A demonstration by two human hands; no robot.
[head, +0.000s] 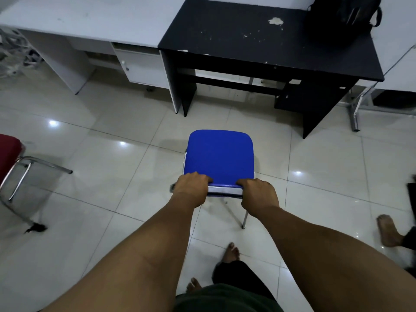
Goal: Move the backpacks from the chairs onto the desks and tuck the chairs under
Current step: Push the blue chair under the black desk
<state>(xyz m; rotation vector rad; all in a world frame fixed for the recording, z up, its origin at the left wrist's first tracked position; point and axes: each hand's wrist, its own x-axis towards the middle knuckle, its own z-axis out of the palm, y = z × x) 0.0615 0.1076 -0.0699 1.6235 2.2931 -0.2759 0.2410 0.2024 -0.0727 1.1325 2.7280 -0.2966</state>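
A blue padded chair (pixel 219 156) with a chrome frame stands on the tiled floor, a short way in front of the black desk (pixel 270 46). My left hand (pixel 191 188) grips the left end of its backrest top and my right hand (pixel 260 194) grips the right end. The seat is bare. A black backpack (pixel 344 18) lies on the far right corner of the black desk. A red chair (pixel 10 154) with chrome legs stands at the left edge, only partly in view.
A white desk (pixel 90 21) with a small cabinet (pixel 141 66) adjoins the black desk on the left. Another white table's metal legs (pixel 355 113) stand at the right. A second person's bare foot (pixel 388 233) is on the floor at the right.
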